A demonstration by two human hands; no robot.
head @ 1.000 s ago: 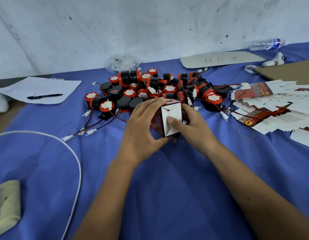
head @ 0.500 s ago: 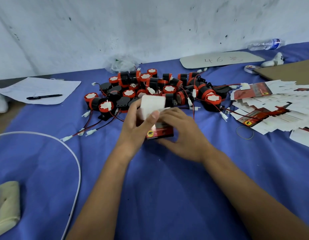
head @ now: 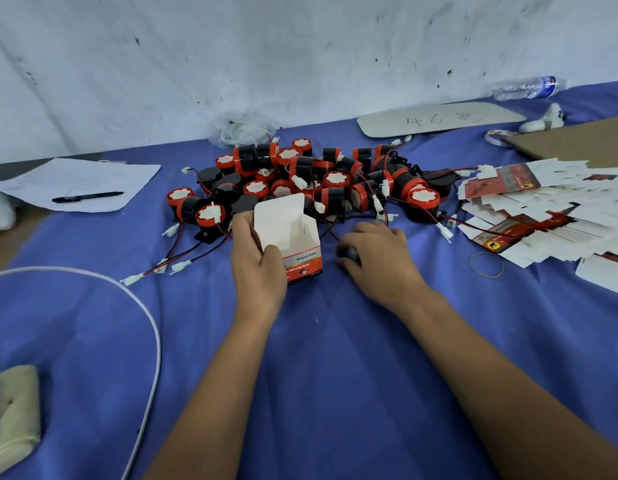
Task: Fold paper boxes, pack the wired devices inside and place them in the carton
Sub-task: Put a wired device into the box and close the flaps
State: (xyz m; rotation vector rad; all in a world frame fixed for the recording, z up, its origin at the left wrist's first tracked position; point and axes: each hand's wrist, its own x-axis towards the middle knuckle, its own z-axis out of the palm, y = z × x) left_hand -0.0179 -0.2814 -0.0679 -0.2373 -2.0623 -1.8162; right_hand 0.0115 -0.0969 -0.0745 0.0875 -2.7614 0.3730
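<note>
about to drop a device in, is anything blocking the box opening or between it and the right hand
Nothing visible blocks it. The paper box stands upright in the left hand, lid flap raised behind the open top. The right hand rests just beside it, gripping a dark device; only bare blue cloth lies between.

Matt white card inside the paper box (head: 286, 225), glossy red print outside; behind it glossy plastic devices (head: 335, 180); beneath, wrinkled blue cloth (head: 335, 358).
</note>
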